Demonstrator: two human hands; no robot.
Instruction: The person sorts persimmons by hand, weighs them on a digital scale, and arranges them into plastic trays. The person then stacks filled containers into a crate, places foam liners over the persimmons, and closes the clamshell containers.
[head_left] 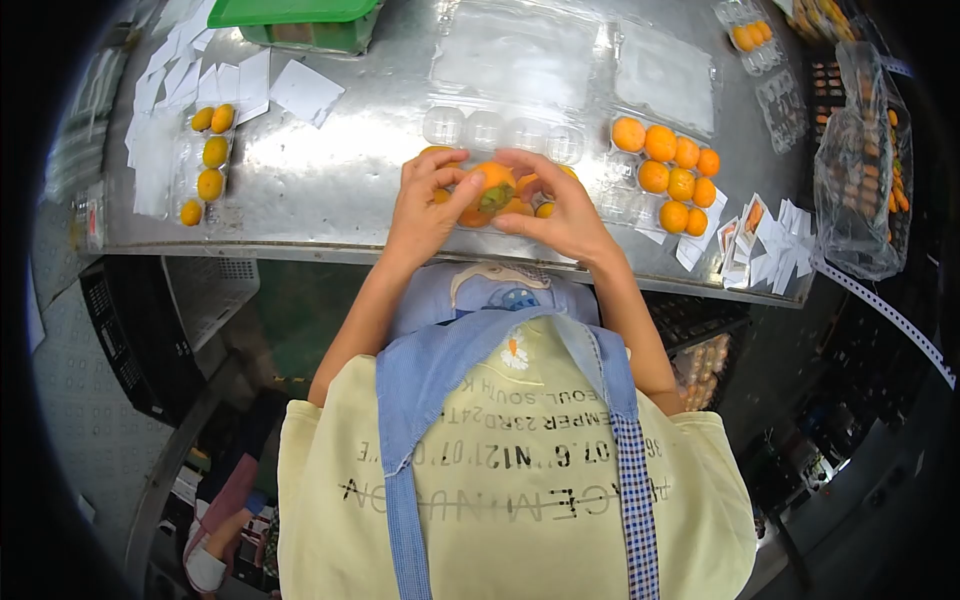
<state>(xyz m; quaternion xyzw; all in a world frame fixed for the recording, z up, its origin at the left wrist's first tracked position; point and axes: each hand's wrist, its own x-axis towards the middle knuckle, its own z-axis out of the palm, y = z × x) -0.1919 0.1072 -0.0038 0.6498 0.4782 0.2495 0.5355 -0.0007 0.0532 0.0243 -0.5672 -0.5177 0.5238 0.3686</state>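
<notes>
An orange persimmon (494, 184) with a green leafy cap is held up over the near middle of the metal table. My left hand (432, 205) grips it, thumb and fingers closed on its left side. Curved around its right side is my right hand (560, 208), its index finger above and its thumb below, seemingly touching the fruit. Beneath both hands, more orange fruit (517, 206) sits in a clear plastic tray, mostly covered by my fingers. Behind them the clear tray's cups (483, 130) hold no fruit.
Orange fruit (660, 143) fills a clear tray on the right, and yellower fruit (214, 152) lies in another on the left. White cards (300, 92) spread at upper left; more cards (765, 245) lie at right. A green-lidded container (295, 12) stands at the back. The table's edge (330, 251) is near my body.
</notes>
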